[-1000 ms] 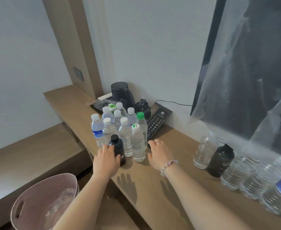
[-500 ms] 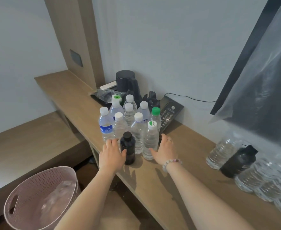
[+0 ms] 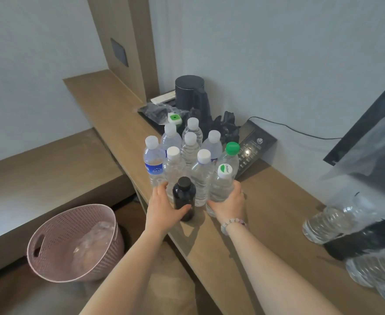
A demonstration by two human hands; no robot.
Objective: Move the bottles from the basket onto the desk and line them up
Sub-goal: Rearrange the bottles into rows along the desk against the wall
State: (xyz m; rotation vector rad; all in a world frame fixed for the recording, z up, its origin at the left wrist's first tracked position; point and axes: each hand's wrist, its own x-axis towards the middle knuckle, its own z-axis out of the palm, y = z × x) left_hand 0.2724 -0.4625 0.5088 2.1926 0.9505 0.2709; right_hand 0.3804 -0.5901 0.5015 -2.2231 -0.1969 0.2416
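Several clear water bottles (image 3: pixel 190 153) stand bunched together on the wooden desk (image 3: pixel 262 219). In front of them stands a small black bottle (image 3: pixel 183 196), and my left hand (image 3: pixel 164 208) is wrapped around its lower part. My right hand (image 3: pixel 229 203) grips a clear bottle with a white-and-green cap (image 3: pixel 221 185) at the right front of the bunch. A pink basket (image 3: pixel 73 244) sits on the floor at lower left with a clear bottle (image 3: pixel 93 237) lying inside.
A black kettle (image 3: pixel 190 94), a black tray (image 3: pixel 157 114) and a desk phone (image 3: pixel 252 148) stand behind the bunch by the wall. More clear bottles (image 3: pixel 332 223) and a black bottle (image 3: pixel 364 237) lie blurred along the desk at right. A plastic-covered screen (image 3: pixel 373 137) hangs above them.
Both hands have closed in on the bunch: the left now holds the black bottle and the right holds the white-and-green-capped bottle. The view has shifted closer and leftward.
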